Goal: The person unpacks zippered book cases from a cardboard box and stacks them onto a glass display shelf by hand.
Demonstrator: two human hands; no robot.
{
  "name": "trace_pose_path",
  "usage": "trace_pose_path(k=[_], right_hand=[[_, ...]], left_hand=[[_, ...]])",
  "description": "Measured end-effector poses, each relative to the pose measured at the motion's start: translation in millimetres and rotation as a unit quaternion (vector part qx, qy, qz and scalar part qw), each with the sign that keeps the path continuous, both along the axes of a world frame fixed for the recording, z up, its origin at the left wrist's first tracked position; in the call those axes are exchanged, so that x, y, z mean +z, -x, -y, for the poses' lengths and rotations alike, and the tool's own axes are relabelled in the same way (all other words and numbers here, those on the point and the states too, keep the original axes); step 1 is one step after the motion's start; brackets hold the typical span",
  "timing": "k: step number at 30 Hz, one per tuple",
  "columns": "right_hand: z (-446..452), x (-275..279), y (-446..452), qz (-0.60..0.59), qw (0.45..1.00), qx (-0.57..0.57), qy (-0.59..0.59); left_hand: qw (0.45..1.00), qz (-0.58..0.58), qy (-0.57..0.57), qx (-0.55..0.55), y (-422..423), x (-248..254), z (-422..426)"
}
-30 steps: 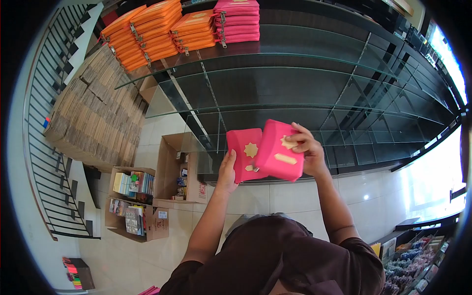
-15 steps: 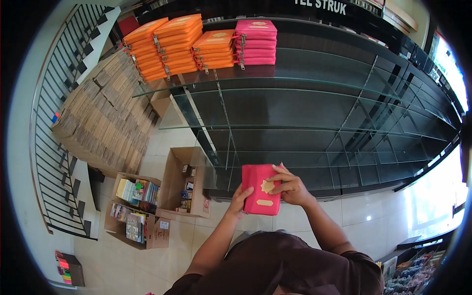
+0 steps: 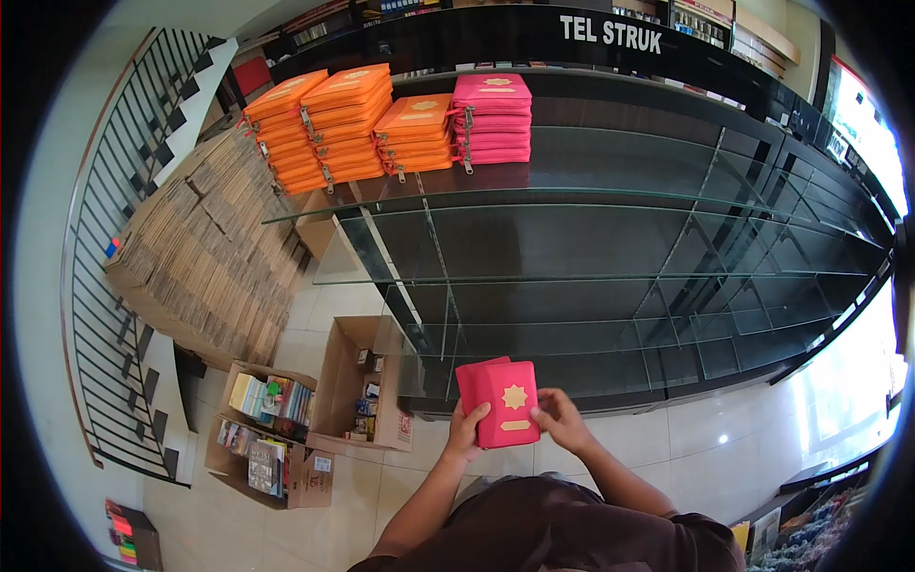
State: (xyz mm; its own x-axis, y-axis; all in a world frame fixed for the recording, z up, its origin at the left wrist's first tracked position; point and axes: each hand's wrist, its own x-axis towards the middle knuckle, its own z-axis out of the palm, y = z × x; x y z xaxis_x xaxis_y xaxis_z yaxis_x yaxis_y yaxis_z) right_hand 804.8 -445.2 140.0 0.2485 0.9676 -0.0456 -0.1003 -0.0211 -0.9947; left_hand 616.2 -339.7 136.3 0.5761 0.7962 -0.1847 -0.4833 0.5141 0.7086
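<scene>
Two pink zip cases overlap in front of my body, the upper pink case showing a gold star and a gold label, the lower pink case peeking out behind it on the left. My left hand grips them at their left edge, thumb on top. At the right edge of the upper case, my right hand has its fingers bent against it. A pink stack stands on the glass-fronted shelf unit, beside several orange stacks.
Dark shelving with glass shelves spans the area ahead. Bundled cardboard stands at the left near a stair railing. Open boxes of books and a taller open carton are on the floor. Another display is at the lower right.
The two cases, first apart and then aligned, now overlap with the lower one showing at the left. My right hand has slid from the top case's face to its right edge. The view has tilted up.
</scene>
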Motion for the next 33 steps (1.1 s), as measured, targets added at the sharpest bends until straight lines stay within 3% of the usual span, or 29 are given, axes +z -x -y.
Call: trace_pose_path(k=[2, 5, 8, 11, 16, 19, 20, 21, 26, 31, 33], right_hand=[[3.1, 14.1, 5.8, 0.046, 0.995, 0.053, 0.065], [1.3, 8.0, 5.6, 0.049, 0.994, 0.044, 0.086], [-2.4, 2.5, -0.7, 0.034, 0.997, 0.049, 0.053], [-1.3, 21.1, -8.4, -0.113, 0.991, 0.066, 0.016], [0.0, 64.1, -24.3, -0.088, 0.991, 0.078, -0.058], [-12.2, 86.6, -40.4, 0.010, 0.984, 0.054, -0.172], [-8.3, 117.7, -44.0, -0.064, 0.986, 0.080, -0.133], [-12.2, 135.8, -46.7, -0.088, 0.979, 0.076, -0.165], [-33.2, 242.7, -65.9, -0.050, 0.951, -0.069, -0.298], [-81.7, 320.2, -119.3, 0.066, 0.943, -0.127, -0.302], [-108.9, 335.1, -138.8, 0.079, 0.954, -0.145, -0.249]], left_hand=[[1.000, -0.017, -0.023, 0.006, -2.3, -0.1, 3.1], [0.996, -0.046, -0.068, 0.033, -5.3, -6.1, 5.3], [0.998, -0.012, -0.030, 0.054, -4.8, -15.8, -0.1], [0.997, 0.011, 0.019, 0.071, 5.4, -6.5, -4.0], [0.997, 0.026, 0.014, 0.066, 35.0, 9.6, -8.9], [0.996, 0.020, 0.008, 0.084, 48.1, 9.0, -5.7], [0.996, 0.018, 0.009, 0.087, 52.5, 0.5, -5.6], [0.996, 0.020, 0.015, 0.088, 55.4, -1.7, -2.6], [0.994, 0.017, 0.025, 0.102, 58.5, 0.9, 15.7], [0.996, 0.017, 0.038, 0.083, 61.6, -10.3, 27.0], [0.996, 0.011, 0.038, 0.081, 61.3, -12.7, 31.7]])
